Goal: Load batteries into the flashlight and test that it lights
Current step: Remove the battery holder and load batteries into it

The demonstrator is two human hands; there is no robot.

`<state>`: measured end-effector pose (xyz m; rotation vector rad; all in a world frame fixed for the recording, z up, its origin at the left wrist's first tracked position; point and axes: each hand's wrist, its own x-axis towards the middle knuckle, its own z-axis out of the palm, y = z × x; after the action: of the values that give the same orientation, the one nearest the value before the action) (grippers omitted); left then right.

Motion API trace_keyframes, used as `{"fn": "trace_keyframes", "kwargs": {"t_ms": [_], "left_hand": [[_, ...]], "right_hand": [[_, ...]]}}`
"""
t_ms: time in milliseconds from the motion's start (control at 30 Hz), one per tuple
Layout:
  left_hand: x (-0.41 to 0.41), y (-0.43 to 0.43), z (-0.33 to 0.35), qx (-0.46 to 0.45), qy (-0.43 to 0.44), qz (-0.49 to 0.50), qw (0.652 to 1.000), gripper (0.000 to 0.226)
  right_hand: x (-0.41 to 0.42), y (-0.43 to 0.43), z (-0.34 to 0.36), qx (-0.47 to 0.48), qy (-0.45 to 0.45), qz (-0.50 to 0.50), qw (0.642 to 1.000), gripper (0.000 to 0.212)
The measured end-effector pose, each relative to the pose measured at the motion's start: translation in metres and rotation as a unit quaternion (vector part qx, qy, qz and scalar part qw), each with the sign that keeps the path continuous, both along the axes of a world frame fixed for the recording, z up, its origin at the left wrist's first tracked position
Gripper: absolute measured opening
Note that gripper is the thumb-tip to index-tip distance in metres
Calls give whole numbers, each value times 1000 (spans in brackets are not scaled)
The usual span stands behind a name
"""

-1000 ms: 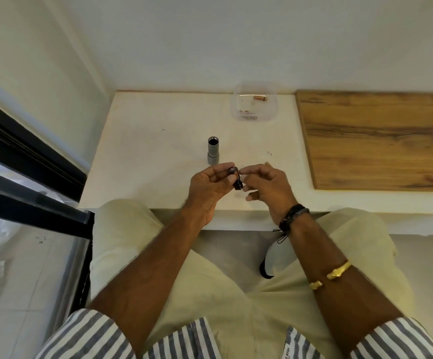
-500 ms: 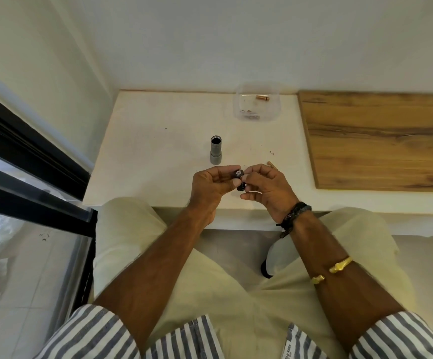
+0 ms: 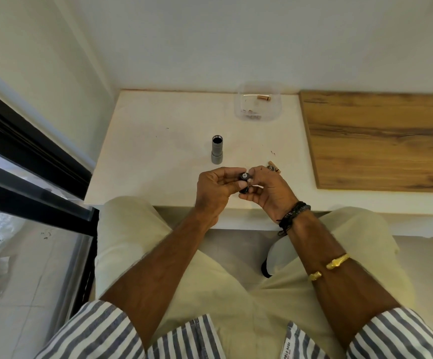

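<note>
The grey flashlight body (image 3: 217, 150) stands upright on the white table (image 3: 158, 141), its open dark end facing up, just beyond my hands. My left hand (image 3: 214, 190) grips a small black battery holder (image 3: 243, 176) near the table's front edge. My right hand (image 3: 268, 193) pinches a battery (image 3: 249, 180) whose metal end sits against the holder; most of it is hidden by my fingers. Another battery (image 3: 274, 167) lies on the table just behind my right hand.
A clear plastic tub (image 3: 258, 106) holding a copper-topped battery (image 3: 264, 98) stands at the back of the table. A wooden board (image 3: 378, 138) covers the right side. A dark window frame (image 3: 28, 164) runs along the left. My knees are under the front edge.
Both hands have stayed together at the table's front edge, working the holder. The holder has turned so its round end faces up. The flashlight body has not moved.
</note>
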<state>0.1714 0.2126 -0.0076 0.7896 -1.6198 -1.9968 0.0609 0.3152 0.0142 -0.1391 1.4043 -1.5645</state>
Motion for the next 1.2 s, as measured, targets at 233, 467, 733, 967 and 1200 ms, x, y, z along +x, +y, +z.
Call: {"fn": "trace_keyframes", "kwargs": {"t_ms": [233,467,733,967,1200], "left_hand": [[-1,1,0,4,-10,25,1000,31],[-3,0,0,39,-20,46,998,31],[-4,1,-1,46,-29,38,998,28],[-8,6,-4,47,-39,37,997,27],[-8,4,-5,63,-45,53,996,23]], "right_hand": [[1,3,0,2,49,-9,999,4],[-3,7,-1,39,253,-32,966,13],[-8,6,-6,55,314,-23,948,12],[-5,5,-9,110,422,-35,899,7],[-4,3,-3,106,446,-53,887,5]]}}
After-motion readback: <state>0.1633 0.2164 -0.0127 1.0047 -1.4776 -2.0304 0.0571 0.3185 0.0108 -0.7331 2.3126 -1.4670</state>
